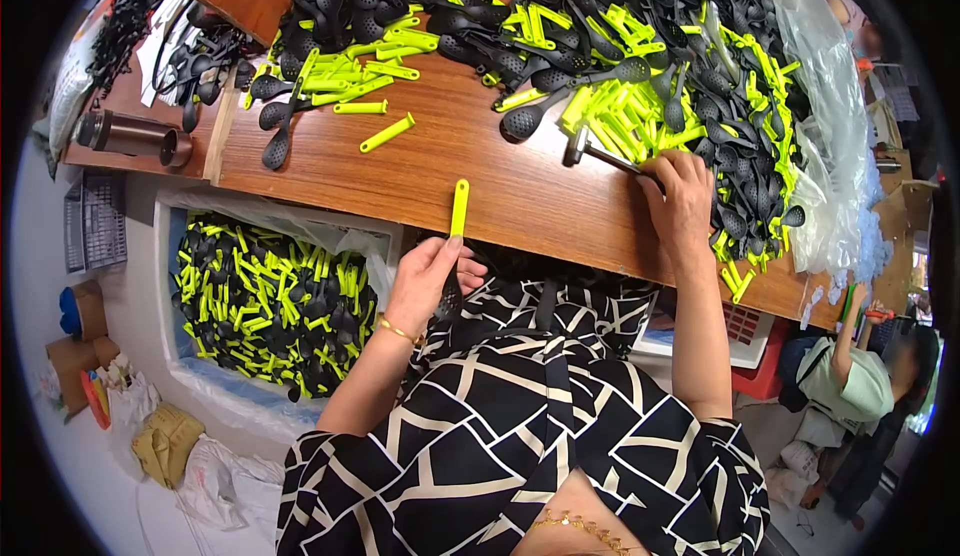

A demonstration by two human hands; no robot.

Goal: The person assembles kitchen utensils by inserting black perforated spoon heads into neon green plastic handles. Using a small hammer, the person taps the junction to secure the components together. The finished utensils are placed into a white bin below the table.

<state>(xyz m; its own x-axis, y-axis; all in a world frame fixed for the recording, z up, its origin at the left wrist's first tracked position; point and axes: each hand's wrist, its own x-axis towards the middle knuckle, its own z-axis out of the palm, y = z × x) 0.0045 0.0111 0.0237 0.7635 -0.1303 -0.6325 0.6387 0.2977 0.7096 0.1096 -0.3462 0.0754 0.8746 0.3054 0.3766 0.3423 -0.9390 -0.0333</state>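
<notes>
Before the brown wooden bench, the left hand pinches a lime-handled black spoon, its bowl below seemingly part-hidden; the right hand grips a dark hammer over the bench.

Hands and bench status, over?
Left hand: holding black perforated spoon with lime-green plastic handle. Right hand: gripping black-handled metal hammer. Black-and-lime utensil heap crowding right hand.

You're in assembly workshop: wooden bench at 12, hammer, bulk black utensils, lime handles at 1; crate at 9, sacks at 8, another person at 4 o'clock.
</notes>
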